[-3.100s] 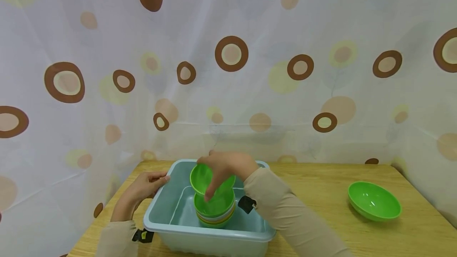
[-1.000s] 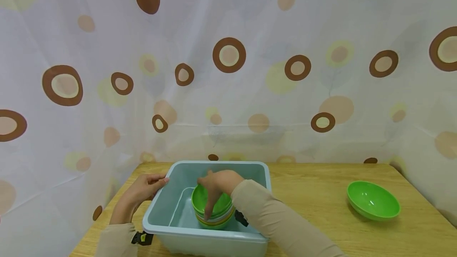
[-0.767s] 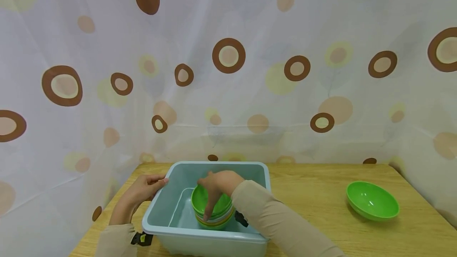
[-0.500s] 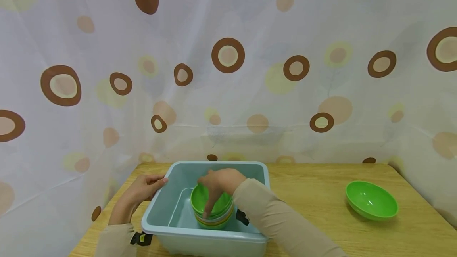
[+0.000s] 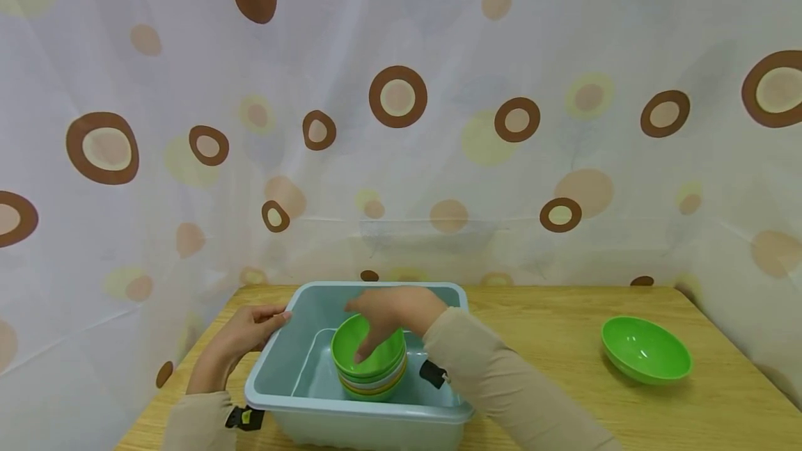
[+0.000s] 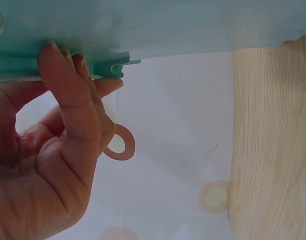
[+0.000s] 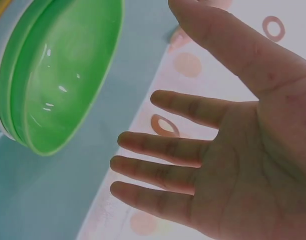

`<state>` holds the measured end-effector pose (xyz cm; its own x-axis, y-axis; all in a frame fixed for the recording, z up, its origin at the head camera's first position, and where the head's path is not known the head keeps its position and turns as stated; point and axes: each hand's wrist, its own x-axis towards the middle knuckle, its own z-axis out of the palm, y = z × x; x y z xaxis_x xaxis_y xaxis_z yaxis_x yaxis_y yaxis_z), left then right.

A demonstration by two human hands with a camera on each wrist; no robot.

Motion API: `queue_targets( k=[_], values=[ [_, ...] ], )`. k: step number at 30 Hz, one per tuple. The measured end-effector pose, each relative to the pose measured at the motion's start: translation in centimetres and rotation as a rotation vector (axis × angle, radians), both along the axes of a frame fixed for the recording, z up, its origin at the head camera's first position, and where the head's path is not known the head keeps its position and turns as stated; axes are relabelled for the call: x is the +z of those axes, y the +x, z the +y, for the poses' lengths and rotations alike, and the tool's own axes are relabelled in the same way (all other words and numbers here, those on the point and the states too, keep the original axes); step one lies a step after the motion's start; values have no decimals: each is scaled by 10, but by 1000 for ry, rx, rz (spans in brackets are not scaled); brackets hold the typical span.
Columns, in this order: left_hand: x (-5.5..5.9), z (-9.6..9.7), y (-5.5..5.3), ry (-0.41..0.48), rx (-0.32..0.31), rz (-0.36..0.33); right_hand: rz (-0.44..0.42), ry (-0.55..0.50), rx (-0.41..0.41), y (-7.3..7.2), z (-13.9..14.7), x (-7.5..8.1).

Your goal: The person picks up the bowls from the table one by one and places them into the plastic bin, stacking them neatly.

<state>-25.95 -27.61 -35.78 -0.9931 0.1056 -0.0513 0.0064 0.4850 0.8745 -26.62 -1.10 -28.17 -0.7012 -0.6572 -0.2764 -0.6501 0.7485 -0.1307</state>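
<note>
A stack of nested bowls (image 5: pixel 366 360) stands inside the pale blue plastic basin (image 5: pixel 351 406). Green bowls lie on top, with white, yellow and green rims beneath. My right hand (image 5: pixel 395 312) hovers just above the stack. In the right wrist view its fingers (image 7: pixel 165 147) are straight and spread, apart from the top green bowl (image 7: pixel 73 75), and nothing is in the palm. My left hand (image 5: pixel 244 336) grips the basin's left rim, thumb over the edge. In the left wrist view its fingers (image 6: pixel 73 100) curl up under that rim.
A wide green bowl (image 5: pixel 645 350) sits alone on the wooden table (image 5: pixel 532 339) at the right. Behind the table hangs a white curtain (image 5: pixel 438 159) with brown, peach and yellow circles. A black strap unit (image 5: pixel 244 417) is on the left wrist.
The right hand lowered the green bowl onto the stack, held it there, then released it and rose. The left hand has stayed on the basin rim.
</note>
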Motion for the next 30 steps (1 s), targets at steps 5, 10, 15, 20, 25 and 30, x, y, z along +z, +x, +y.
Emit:
queue_targets(
  k=[5,10,15,20,25,30],
  values=[
    [1,0,1,0,-7,0,-7,-39,-1,3,6,6],
    [0,0,1,-1,2,0,-1,-71,24,5,12,12],
    [0,0,0,0,8,-1,12,-129,49,4,21,12],
    [-1,0,-1,1,8,-6,35,-208,78,3,33,12],
    [-1,0,-1,3,18,-14,49,-271,78,4,45,13],
    [-1,0,-1,4,27,-18,89,-328,111,4,59,15]
  ],
)
